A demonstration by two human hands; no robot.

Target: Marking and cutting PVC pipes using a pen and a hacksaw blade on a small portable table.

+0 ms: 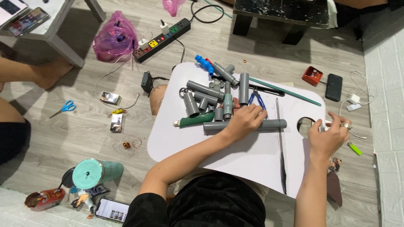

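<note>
Plainly the work is at an early stage: most pieces lie loose and unjoined. A white lap board [235, 151] rests across the person's knees, and on its far half, toward eleven o'clock, sits a heap of short grey pipe sections and fittings [210, 94], none of them visibly assembled into a run. A blue fitting [204, 64] lies at the heap's twelve o'clock edge, apart from the grey ones. A green-handled tool [198, 120] lies at the heap's seven o'clock side, and blue-handled pliers [256, 98] lie at its three o'clock side.

The left hand [244, 122] is closed down over a long grey pipe [246, 125] that lies crosswise near the board's middle; the fingers curl over it and also touch the foot of the heap. Whether anything is fitted onto that pipe under the hand I cannot tell. The right hand [330, 132] is at the board's three o'clock edge, beside the cut-out hole [304, 126], fingers pinched around something small and pale; what it is I cannot tell.

A thin dark rod [280, 143] lies along the board from twelve to six o'clock, and a long green stick [286, 91] lies slantwise at one o'clock; both are untouched. By my judgement, sorting is under way and nearly all joining remains.
</note>
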